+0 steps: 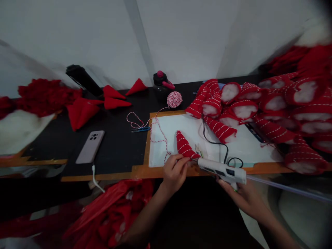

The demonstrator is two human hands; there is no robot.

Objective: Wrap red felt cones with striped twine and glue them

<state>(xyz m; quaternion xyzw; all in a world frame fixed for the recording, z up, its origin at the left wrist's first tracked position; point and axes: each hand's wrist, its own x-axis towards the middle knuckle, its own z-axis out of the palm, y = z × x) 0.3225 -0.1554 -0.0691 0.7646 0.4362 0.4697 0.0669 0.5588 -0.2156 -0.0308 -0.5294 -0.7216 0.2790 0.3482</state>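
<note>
My left hand is closed at the wide lower end of a red felt cone, which has red-and-white twine wound around it. In my right hand is a white hot glue gun, gripped by its handle, with a long clear glue stick trailing from its back. The gun's nozzle points left and is right at the cone's lower edge, beside my left fingers. From the left hand, the twine runs up to a striped ball of twine.
Several twine-wrapped, white-stuffed cones are heaped at the right. Plain red cones, a phone, small blue thread snips and a black jar are on the dark table. A black cord crosses the white board.
</note>
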